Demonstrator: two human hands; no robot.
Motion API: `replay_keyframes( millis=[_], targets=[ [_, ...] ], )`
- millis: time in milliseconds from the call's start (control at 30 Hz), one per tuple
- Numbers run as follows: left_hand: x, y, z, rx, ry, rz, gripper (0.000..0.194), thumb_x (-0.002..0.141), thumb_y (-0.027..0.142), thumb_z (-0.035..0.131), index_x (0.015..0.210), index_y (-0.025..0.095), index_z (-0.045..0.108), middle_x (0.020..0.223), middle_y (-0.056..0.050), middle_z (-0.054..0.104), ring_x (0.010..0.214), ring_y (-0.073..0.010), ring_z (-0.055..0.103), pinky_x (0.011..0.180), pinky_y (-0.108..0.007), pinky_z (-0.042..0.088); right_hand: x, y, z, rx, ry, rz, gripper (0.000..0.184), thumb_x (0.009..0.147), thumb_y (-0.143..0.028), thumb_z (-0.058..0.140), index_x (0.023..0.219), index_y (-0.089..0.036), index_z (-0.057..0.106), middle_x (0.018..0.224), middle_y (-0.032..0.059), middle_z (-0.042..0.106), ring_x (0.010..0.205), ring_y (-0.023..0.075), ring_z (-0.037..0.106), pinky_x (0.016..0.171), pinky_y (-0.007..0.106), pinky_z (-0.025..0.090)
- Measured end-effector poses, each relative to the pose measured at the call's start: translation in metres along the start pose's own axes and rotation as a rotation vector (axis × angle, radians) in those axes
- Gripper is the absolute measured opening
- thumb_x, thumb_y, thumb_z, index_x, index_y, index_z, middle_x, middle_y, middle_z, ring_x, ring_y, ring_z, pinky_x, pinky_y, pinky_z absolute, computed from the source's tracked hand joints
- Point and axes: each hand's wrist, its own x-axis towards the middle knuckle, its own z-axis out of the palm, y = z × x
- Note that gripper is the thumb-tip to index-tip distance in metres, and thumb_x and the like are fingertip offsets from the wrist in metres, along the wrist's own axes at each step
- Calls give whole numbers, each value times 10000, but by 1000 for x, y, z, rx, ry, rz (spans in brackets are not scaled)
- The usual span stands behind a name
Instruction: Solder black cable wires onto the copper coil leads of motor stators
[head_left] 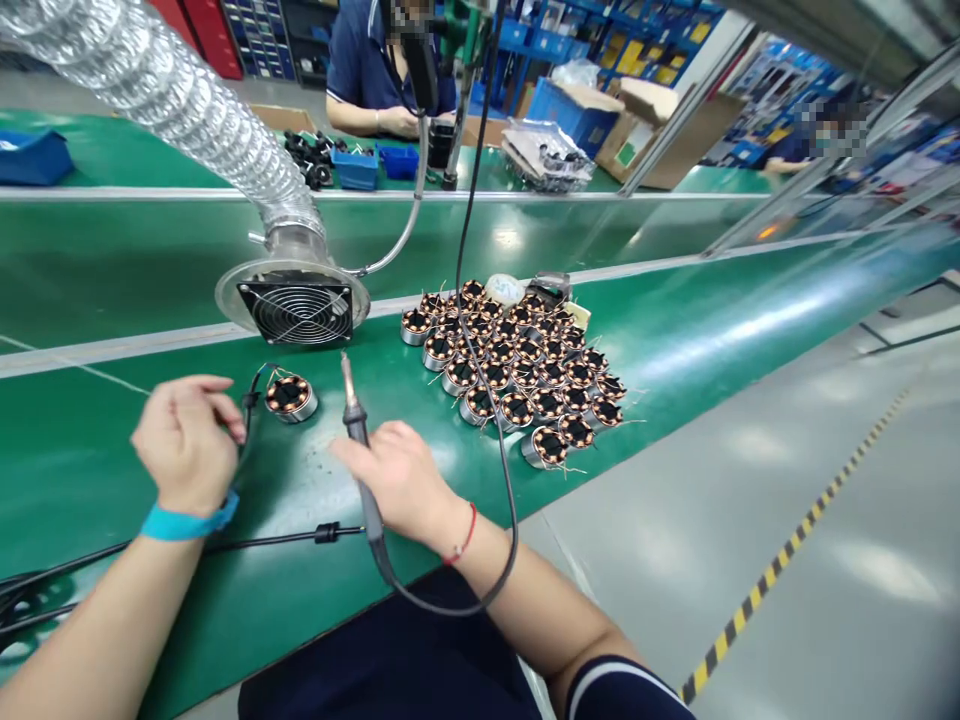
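A soldering iron (365,480) with a dark handle is in my right hand (405,485), closed round it. Its metal tip points up and away, toward the fan. To its left, a single motor stator (291,398) with copper windings lies on the green bench. Thin wires run from it to a black cable (250,415). My left hand (187,440), a blue band at its wrist, has its fingers bent against this cable, left of the stator; the hand partly hides the grip. The cable continues behind my left wrist.
Many stators (525,365) stand in close rows to the right. A fume fan (304,310) on a silver duct (202,120) hangs behind the single stator. The iron's cord (469,240) loops over the rows. Across the bench a co-worker (352,75) sits beside blue bins (354,168).
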Motion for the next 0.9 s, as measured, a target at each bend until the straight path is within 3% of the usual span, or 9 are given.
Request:
replay_keyframes(
  millis=[167, 233, 300, 400, 533, 600, 700, 800, 900],
  targets=[
    [-41, 14, 17, 103, -772, -27, 291, 866, 446, 519, 863, 186, 649, 777, -10, 621, 749, -163, 565, 709, -272, 434, -27, -17, -64, -48, -136, 105, 266, 948, -152, 391, 1161, -198, 543, 822, 31, 586, 727, 183, 494, 701, 308, 406],
    [-45, 13, 21, 60, -907, -163, 339, 853, 502, 517, 886, 186, 637, 771, -6, 594, 703, -154, 520, 645, -259, 413, -41, -2, -80, -155, -155, 215, 265, 948, -133, 379, 1147, -187, 545, 888, 64, 596, 773, 198, 507, 724, 319, 426],
    [-40, 9, 21, -25, -947, -281, 405, 869, 543, 461, 953, 192, 645, 672, 21, 500, 604, -133, 427, 557, -245, 360, -52, 21, -88, -289, -196, 281, 272, 942, -106, 360, 1107, -166, 566, 942, 105, 601, 848, 227, 523, 757, 344, 440],
    [-26, 3, 16, -85, -1005, -302, 456, 885, 555, 415, 945, 187, 678, 616, 33, 397, 580, -125, 380, 536, -235, 338, -63, 58, -87, -395, -274, 280, 300, 949, -102, 345, 1155, -150, 557, 1016, 139, 608, 963, 253, 529, 853, 383, 440],
    [-18, -1, 14, 14, -1066, -313, 466, 868, 562, 429, 854, 155, 655, 617, 12, 479, 574, -134, 462, 535, -241, 385, -61, 83, -76, -385, -313, 268, 308, 947, -95, 354, 1171, -163, 554, 1070, 132, 615, 1065, 258, 508, 942, 407, 402],
    [-19, 1, 16, 30, -1096, -344, 481, 884, 556, 371, 869, 154, 633, 587, 5, 509, 552, -150, 501, 530, -255, 412, -56, 84, -73, -373, -315, 279, 322, 930, -64, 344, 1137, -164, 568, 982, 113, 622, 978, 246, 522, 951, 426, 389],
    [-22, 3, 20, 67, -1131, -219, 447, 907, 505, 354, 836, 167, 637, 658, -24, 594, 649, -172, 573, 641, -282, 460, -45, 75, -69, -260, -324, 298, 352, 855, -5, 373, 1107, -161, 563, 894, 87, 598, 864, 235, 506, 895, 423, 406],
    [-22, 4, 21, 85, -1109, -124, 369, 891, 480, 432, 888, 181, 648, 862, -47, 659, 791, -186, 593, 729, -290, 456, -29, 57, -59, -44, -367, 260, 405, 793, 7, 423, 1145, -165, 526, 948, 87, 590, 883, 236, 494, 824, 382, 426],
    [-21, 3, 20, 88, -1049, -185, 366, 860, 485, 495, 1015, 177, 619, 850, -32, 631, 748, -176, 557, 678, -279, 434, -11, 36, -42, 98, -408, 148, 420, 795, -4, 425, 1171, -174, 506, 1052, 100, 596, 943, 239, 492, 839, 385, 424]
  ],
)
